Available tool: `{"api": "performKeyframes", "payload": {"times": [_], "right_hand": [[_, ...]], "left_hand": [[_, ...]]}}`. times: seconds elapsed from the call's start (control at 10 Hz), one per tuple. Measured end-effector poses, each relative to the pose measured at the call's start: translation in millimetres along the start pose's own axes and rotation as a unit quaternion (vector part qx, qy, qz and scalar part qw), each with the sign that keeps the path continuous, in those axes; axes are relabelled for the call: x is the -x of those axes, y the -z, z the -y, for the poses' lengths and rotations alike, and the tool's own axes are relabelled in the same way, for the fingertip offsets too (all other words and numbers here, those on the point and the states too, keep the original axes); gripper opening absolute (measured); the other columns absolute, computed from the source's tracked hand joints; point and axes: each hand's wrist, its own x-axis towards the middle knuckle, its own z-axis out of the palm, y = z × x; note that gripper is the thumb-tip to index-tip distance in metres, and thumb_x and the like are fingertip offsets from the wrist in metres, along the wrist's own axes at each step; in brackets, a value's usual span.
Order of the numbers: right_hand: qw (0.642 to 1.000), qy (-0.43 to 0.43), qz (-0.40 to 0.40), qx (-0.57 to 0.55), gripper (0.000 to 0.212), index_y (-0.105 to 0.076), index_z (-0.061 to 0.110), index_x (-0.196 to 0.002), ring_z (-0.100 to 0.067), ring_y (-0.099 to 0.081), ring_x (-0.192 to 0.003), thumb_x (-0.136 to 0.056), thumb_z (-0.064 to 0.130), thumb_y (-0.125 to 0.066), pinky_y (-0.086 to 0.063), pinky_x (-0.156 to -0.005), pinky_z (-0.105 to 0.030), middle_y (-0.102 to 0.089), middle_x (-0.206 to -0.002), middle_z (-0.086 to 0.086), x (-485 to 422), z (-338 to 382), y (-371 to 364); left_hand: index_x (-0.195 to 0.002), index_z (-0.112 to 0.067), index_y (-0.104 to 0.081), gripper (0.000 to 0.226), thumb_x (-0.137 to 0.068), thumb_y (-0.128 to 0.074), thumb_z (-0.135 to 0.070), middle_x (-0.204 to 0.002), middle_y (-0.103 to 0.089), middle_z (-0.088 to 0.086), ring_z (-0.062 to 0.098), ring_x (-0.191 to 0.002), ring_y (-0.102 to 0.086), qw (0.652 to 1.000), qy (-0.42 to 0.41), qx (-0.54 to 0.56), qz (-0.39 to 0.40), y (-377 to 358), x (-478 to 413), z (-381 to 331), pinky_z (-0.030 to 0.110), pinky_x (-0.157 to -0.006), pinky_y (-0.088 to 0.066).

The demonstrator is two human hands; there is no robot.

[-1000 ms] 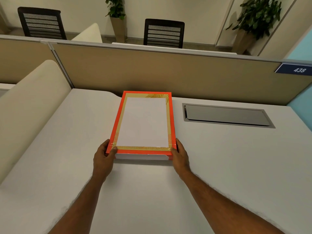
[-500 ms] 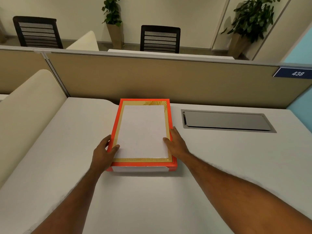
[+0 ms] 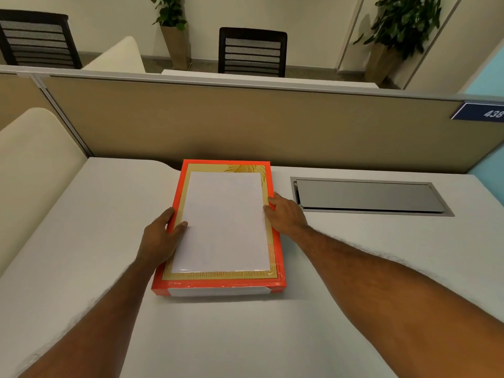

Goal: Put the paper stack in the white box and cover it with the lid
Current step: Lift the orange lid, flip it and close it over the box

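Note:
A white paper stack (image 3: 225, 222) lies on top of an orange lid (image 3: 276, 257) with a gold border. The lid sits on the white box (image 3: 218, 291), of which only a strip of the front wall shows. My left hand (image 3: 161, 238) is at the lid's left edge, thumb on the paper stack's left edge and fingers curled over the orange rim. At the right side, my right hand (image 3: 286, 215) lies over the orange rim with its fingertips against the stack's right edge. Both hands squeeze the stack from its two long sides.
The box stands on a white desk (image 3: 354, 268) close to a tan partition (image 3: 245, 124). A grey cable hatch (image 3: 368, 196) is set in the desk to the right. A cream curved divider (image 3: 32, 170) borders the left. Chairs and potted plants stand beyond the partition.
Both hands have slid from the near corners of the lid up along its sides to the paper stack's long edges. The box has not moved on the desk.

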Motion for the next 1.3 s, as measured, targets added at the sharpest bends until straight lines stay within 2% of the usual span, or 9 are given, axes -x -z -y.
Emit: {"api": "performKeyframes", "payload": {"times": [0.1, 0.4, 0.6, 0.7, 0.8, 0.9, 1.0, 1.3], "right_hand": [[1.0, 0.001, -0.011, 0.024, 0.053, -0.046, 0.011, -0.142, -0.029, -0.066, -0.11, -0.1, 0.042, -0.037, -0.056, -0.094, -0.044, -0.06, -0.137, -0.007, -6, -2, -2], [0.999, 0.0, 0.009, 0.048, 0.059, -0.036, 0.012, -0.149, -0.03, -0.061, -0.12, -0.099, 0.043, -0.037, -0.052, -0.1, -0.045, -0.05, -0.149, -0.006, -4, -1, -4], [0.998, 0.01, 0.051, 0.047, 0.064, -0.025, 0.014, -0.152, -0.031, -0.036, -0.144, -0.099, 0.046, -0.041, -0.039, -0.112, -0.048, -0.022, -0.164, -0.006, 6, 1, -1], [0.997, -0.001, 0.072, 0.003, 0.071, -0.017, 0.017, -0.155, -0.031, -0.026, -0.149, -0.097, 0.049, -0.043, -0.033, -0.116, -0.051, -0.012, -0.166, -0.005, 17, 0, 2], [0.998, -0.009, 0.064, -0.029, 0.076, -0.013, 0.022, -0.156, -0.031, -0.02, -0.151, -0.095, 0.053, -0.046, -0.028, -0.118, -0.054, -0.01, -0.166, -0.004, 39, -8, 9], [0.998, -0.02, 0.054, -0.008, 0.078, -0.012, 0.022, -0.156, -0.029, -0.015, -0.152, -0.094, 0.055, -0.046, -0.023, -0.119, -0.052, -0.009, -0.166, -0.004, 56, -15, 17], [0.998, -0.018, 0.043, 0.038, 0.079, -0.012, 0.022, -0.156, -0.027, -0.012, -0.153, -0.094, 0.057, -0.045, -0.021, -0.119, -0.048, -0.006, -0.166, -0.004, 87, -28, 28], [0.997, -0.013, 0.028, 0.075, 0.078, -0.011, 0.02, -0.156, -0.025, -0.011, -0.153, -0.095, 0.056, -0.043, -0.018, -0.12, -0.043, -0.005, -0.166, -0.003, 166, -59, 46]], "left_hand": [[-0.147, -0.013, -0.037, 0.056, -0.098, -0.046, -0.039, -0.146, -0.05, 0.01, 0.035, -0.126, -0.053, 0.999, -0.025, -0.037, -0.007, -3, -3, 1, 0.047, -0.106, -0.042], [-0.151, -0.021, -0.03, 0.059, -0.098, -0.036, -0.048, -0.149, -0.047, 0.004, 0.033, -0.124, -0.056, 0.997, -0.03, -0.068, 0.01, -2, 2, 9, 0.05, -0.101, -0.049], [-0.15, -0.02, -0.03, 0.062, -0.097, -0.039, -0.05, -0.149, -0.047, 0.005, 0.033, -0.124, -0.055, 0.996, -0.021, -0.082, 0.016, 1, 1, 4, 0.048, -0.101, -0.048], [-0.152, -0.021, -0.026, 0.067, -0.095, -0.041, -0.053, -0.151, -0.043, 0.005, 0.033, -0.126, -0.053, 0.997, -0.019, -0.066, 0.038, 4, 4, -2, 0.049, -0.101, -0.047], [-0.154, -0.021, -0.016, 0.082, -0.089, -0.042, -0.063, -0.158, -0.03, 0.005, 0.034, -0.138, -0.041, 0.994, -0.016, -0.085, 0.068, 11, 17, -7, 0.052, -0.107, -0.039], [-0.154, -0.021, -0.012, 0.097, -0.078, -0.034, -0.078, -0.161, -0.022, 0.007, 0.034, -0.144, -0.03, 0.987, -0.007, -0.142, 0.071, 14, 26, -5, 0.056, -0.112, -0.033], [-0.154, -0.021, -0.013, 0.106, -0.072, -0.027, -0.087, -0.162, -0.021, 0.007, 0.034, -0.145, -0.028, 0.975, -0.036, -0.208, 0.065, 14, 46, -7, 0.057, -0.112, -0.033], [-0.154, -0.021, -0.017, 0.094, -0.081, -0.03, -0.079, -0.163, -0.019, 0.001, 0.025, -0.148, -0.023, 0.944, -0.134, -0.291, 0.071, -6, 110, -40, 0.05, -0.115, -0.029]]}}
